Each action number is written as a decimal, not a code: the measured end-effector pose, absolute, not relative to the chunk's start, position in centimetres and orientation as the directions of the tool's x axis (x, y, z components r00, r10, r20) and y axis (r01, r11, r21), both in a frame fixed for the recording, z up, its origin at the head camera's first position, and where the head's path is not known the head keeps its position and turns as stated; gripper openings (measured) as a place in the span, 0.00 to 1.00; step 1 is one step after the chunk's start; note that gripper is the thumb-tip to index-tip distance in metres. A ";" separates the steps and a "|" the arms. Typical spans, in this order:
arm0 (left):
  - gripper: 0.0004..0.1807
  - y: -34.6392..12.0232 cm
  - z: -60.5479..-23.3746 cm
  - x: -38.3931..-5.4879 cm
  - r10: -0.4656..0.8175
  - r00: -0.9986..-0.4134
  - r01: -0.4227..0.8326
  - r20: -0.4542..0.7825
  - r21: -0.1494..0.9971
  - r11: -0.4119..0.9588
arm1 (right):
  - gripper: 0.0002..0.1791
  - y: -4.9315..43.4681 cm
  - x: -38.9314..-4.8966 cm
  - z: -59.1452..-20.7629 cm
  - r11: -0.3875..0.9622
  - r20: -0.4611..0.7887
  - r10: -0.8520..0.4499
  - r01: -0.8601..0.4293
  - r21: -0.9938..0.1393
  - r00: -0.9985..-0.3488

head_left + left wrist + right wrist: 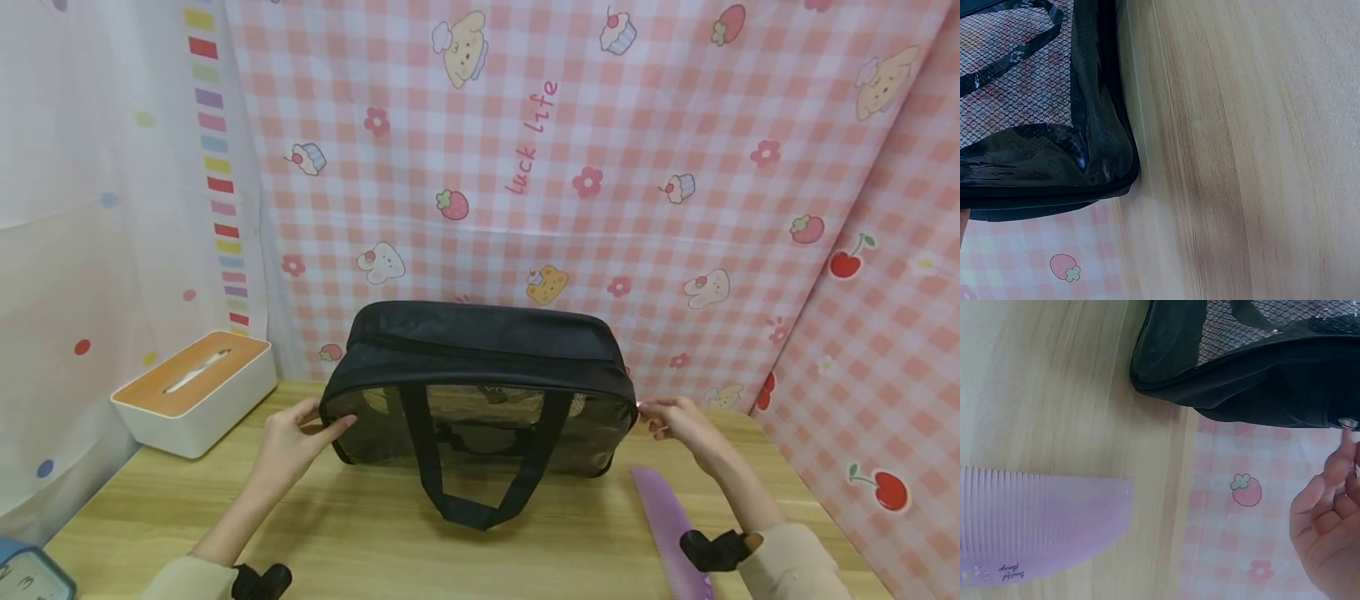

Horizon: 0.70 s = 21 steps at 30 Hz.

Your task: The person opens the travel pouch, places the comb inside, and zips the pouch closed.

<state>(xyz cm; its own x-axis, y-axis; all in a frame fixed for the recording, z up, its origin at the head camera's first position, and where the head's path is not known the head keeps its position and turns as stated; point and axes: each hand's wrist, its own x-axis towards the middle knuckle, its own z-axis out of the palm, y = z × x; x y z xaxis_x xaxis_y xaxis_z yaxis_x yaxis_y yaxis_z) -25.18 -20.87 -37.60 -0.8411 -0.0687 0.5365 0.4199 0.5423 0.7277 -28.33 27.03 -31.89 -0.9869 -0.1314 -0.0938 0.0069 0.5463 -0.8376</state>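
A black bag [480, 350] with a see-through front panel and mesh stands upright on the table, its strap handle [483, 510] hanging down in front. My left hand [300, 433] grips the bag's left end, thumb across the front panel and fingers behind the edge. In the left wrist view only a sliver of that hand shows below the bag's edge [1041, 195]. At the bag's right end, my right hand [678, 421] touches the side with a fingertip beside a small metal piece [1348, 423]. Its other fingers are loosely bent.
A purple comb [667, 529] lies on the wooden table [337, 542], right of the bag. A white tissue box [198, 408] with a wood-look lid stands at the left. The corner of a blue clock [33, 571] shows at lower left. Checked cloth [675, 217] hangs behind.
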 end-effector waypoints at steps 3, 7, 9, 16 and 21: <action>0.11 -20.8 -37.6 -25.2 -0.073 -0.846 0.413 0.528 0.735 0.538 | 0.18 27.2 -28.2 -31.2 0.531 -0.077 -0.128 -0.002 -0.847 -0.989; 0.11 -20.8 -37.6 -25.2 -0.087 -0.849 0.402 0.520 0.745 0.532 | 0.18 27.3 -28.0 -30.1 0.545 -0.059 -0.137 -0.026 -0.838 -0.989; 0.11 -20.8 -37.6 -25.2 -0.095 -0.850 0.397 0.517 0.749 0.531 | 0.19 27.3 -28.0 -29.6 0.550 -0.056 -0.143 -0.032 -0.835 -0.988; 0.12 -20.7 -37.6 -25.1 -0.095 -0.863 0.378 0.496 0.759 0.531 | 0.19 27.3 -28.1 -28.6 0.547 -0.041 -0.140 -0.043 -0.836 -0.989; 0.12 -20.7 -37.4 -25.1 -0.089 -0.858 0.386 0.506 0.749 0.539 | 0.19 27.2 -28.2 -28.0 0.548 -0.013 -0.151 -0.073 -0.833 -0.988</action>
